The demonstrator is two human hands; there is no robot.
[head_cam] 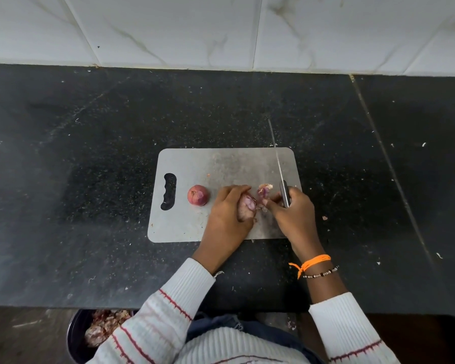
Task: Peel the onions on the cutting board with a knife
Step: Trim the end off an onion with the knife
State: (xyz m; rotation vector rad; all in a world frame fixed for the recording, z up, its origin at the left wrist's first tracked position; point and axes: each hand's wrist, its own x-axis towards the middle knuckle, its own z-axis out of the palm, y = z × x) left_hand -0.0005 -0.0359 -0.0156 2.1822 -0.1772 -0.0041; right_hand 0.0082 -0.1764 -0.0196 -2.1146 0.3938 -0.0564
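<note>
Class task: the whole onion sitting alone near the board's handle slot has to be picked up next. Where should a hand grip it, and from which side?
Grip the whole onion round its wide middle, from above. It is round, with open board around it, so fingers can close on both sides. The left hand, nearer, now holds the other onion.

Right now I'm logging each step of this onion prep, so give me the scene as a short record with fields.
surface: grey cutting board on a dark stone counter
left hand: grip around a partly peeled onion
right hand: holds the knife, blade pointing away from the person
untouched: one unpeeled onion beside the board's handle slot
scraps: peel pieces between the hands
below counter: dark bin holding peels
</note>
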